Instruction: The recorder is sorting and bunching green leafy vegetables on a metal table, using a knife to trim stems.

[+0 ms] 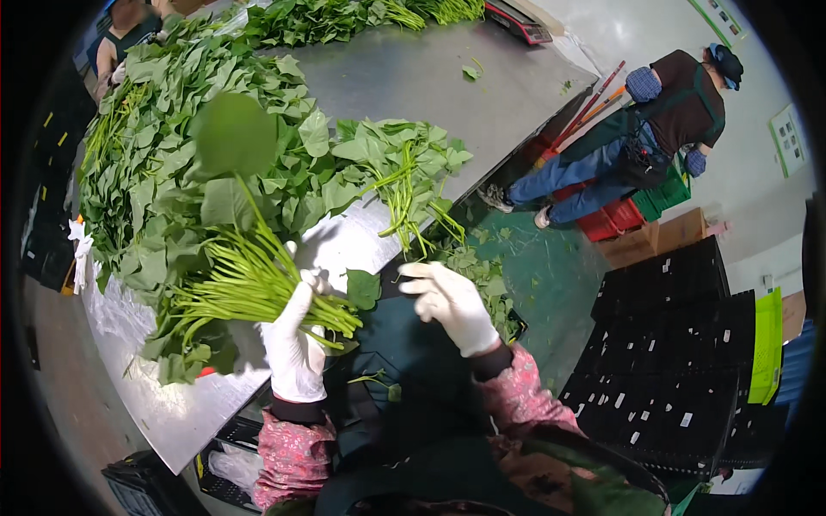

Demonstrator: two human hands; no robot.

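Observation:
My left hand (295,348), in a white glove, is closed around a thick bunch of leafy green stems (245,279). The cut ends point toward me and to the right, and the leaves spread to the left over the table. A single loose leaf (363,289) hangs beside the stem ends. My right hand (452,308), also in a white glove, is to the right of the bunch and apart from it. Its fingers are partly bent and separated, with nothing visible held. Just beyond it, a smaller cluster of leafy stems (404,185) lies at the table's edge.
A large heap of leafy greens (163,129) covers the left of the metal table (370,77). A red scale (520,24) stands at the far edge. Fallen leaves (482,267) litter the green floor. Black crates (654,370) are stacked at right. Co-workers stand at far left and right.

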